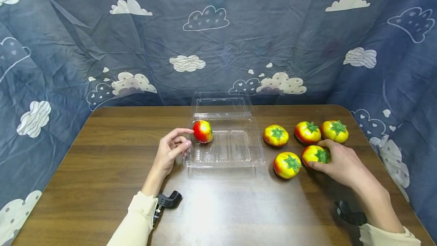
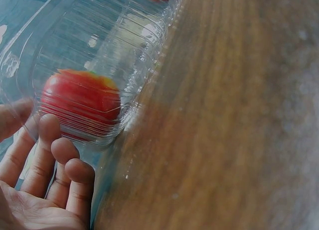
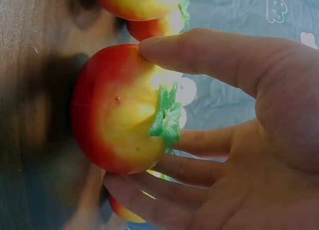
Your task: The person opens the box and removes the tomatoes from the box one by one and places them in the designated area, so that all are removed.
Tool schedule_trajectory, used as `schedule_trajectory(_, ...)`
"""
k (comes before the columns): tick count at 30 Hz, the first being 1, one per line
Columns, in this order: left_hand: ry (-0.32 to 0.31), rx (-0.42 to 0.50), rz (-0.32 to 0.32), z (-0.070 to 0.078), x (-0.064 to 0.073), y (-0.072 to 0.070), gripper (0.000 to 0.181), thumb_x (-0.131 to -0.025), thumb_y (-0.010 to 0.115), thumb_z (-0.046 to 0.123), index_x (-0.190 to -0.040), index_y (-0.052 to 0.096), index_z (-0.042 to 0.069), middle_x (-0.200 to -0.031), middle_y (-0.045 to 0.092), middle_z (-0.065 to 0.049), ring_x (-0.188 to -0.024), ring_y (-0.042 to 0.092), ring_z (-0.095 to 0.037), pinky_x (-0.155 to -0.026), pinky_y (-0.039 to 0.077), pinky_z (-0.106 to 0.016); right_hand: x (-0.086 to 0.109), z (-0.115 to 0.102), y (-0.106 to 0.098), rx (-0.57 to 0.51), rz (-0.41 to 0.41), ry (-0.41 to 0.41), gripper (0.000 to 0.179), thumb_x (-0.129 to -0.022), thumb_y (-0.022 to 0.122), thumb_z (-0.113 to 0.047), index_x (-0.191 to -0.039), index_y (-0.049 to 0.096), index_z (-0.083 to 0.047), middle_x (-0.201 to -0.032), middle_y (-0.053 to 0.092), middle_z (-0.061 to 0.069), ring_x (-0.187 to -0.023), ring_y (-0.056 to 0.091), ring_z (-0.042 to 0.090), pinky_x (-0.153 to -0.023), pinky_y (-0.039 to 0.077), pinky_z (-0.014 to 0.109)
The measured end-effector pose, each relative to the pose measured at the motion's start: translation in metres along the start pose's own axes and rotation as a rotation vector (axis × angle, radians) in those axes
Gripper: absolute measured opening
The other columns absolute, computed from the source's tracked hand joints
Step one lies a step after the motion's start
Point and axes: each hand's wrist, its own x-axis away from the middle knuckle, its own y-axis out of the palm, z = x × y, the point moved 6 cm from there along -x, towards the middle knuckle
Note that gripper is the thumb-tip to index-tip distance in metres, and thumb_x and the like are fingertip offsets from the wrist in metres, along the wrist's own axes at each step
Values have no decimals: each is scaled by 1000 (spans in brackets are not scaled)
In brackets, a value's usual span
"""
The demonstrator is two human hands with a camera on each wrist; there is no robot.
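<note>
My left hand [image 1: 169, 150] is at the left edge of a clear plastic clamshell box [image 1: 235, 164], fingertips and thumb against its rim. Inside the box's left end sits a red and yellow artificial tomato [image 1: 203, 131], next to my index fingertip. The left wrist view shows this tomato [image 2: 82, 98] through the ribbed wall, with relaxed fingers [image 2: 49, 128] close to that wall. At the right, my right hand [image 1: 345, 164] grips another artificial tomato [image 1: 311, 155] between thumb and fingers. In the right wrist view its green leafy top [image 3: 168, 118] faces the palm.
Beside the gripped tomato are a front tomato [image 1: 286, 165], a back left tomato [image 1: 275, 135], and two more at the back right, one [image 1: 307, 132] touching the other [image 1: 334, 131]. The box's lid [image 1: 222, 103] stands raised behind it. A cloud-patterned cloth [image 1: 211, 44] hangs behind the wooden table [image 1: 112, 155].
</note>
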Motion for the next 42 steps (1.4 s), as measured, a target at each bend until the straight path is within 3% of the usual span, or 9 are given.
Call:
schedule_trajectory(12, 3, 37, 3, 1, -2, 1, 34, -94, 67, -9, -126, 60, -16, -71, 64, -6, -54, 54, -15, -49, 48, -22, 6, -3, -8, 0, -15, 20, 78, -87, 85, -40, -136, 55, 14, -130, 60, 39, -111, 59, 58, -92, 47, 69)
schedule_trajectory(22, 10, 31, -3, 0, -1, -1, 34, -95, 67, -8, -127, 58, -17, -71, 63, -8, -54, 52, -17, -49, 47, -22, 6, -10, -20, -4, 81, 20, 81, -92, 79, -44, -138, 52, 16, -136, 56, 41, -122, 50, 64, -99, 41, 74)
schedule_trajectory(30, 6, 18, -10, 0, -3, -1, 33, -95, 67, -7, -127, 61, -13, -72, 64, -5, -54, 53, -18, -49, 47, -23, 4, -18, -22, -28, 141, -4, 77, -92, 80, -41, -137, 54, 16, -133, 58, 39, -120, 53, 61, -99, 42, 73)
schedule_trajectory(37, 11, 18, -15, 2, -3, 0, 38, -95, 66, -8, -129, 55, -19, -73, 64, -9, -55, 54, -15, -49, 48, -22, 1, -29, -24, -46, 186, -36, 78, -92, 81, -41, -138, 54, 16, -133, 60, 39, -118, 57, 60, -98, 42, 72)
schedule_trajectory(42, 10, 14, -9, 2, -3, -1, 35, -95, 66, -8, -128, 58, -16, -72, 64, -6, -54, 53, -18, -48, 48, -23, -3, -42, -26, -56, 202, -63, 76, -94, 78, -42, -139, 54, 15, -133, 59, 39, -118, 57, 58, -99, 41, 72)
